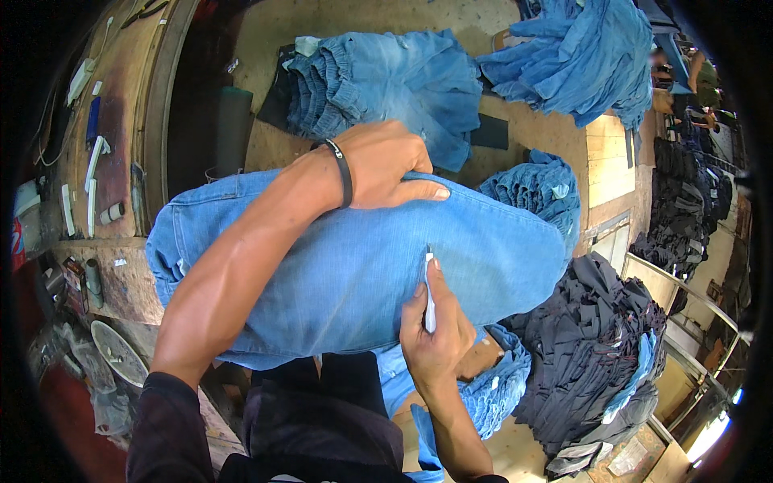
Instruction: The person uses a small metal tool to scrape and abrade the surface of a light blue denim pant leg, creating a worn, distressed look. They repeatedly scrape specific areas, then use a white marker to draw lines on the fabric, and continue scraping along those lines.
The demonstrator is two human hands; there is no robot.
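Observation:
A light-blue denim garment (pixel 346 274) lies stretched out lengthwise in front of me. My left hand (pixel 390 165), with a dark band at the wrist, is closed on its far edge; the thumb presses on top and the other fingers curl over the edge, partly out of sight. In my right hand (pixel 439 338) a slim white tool with a thin dark tip (pixel 430 306) is pinched between thumb and fingers. Its tip points away from me and meets the cloth near the garment's middle. The exact kind of tool is not clear.
Stacked denim pieces with gathered waists (pixel 394 88) lie beyond the garment, and a loose blue heap (pixel 572 60) is at the far right. Dark clothes (pixel 588 338) pile up at right. A wooden bench (pixel 121 161) with small tools stands left, above a round tray (pixel 119 352).

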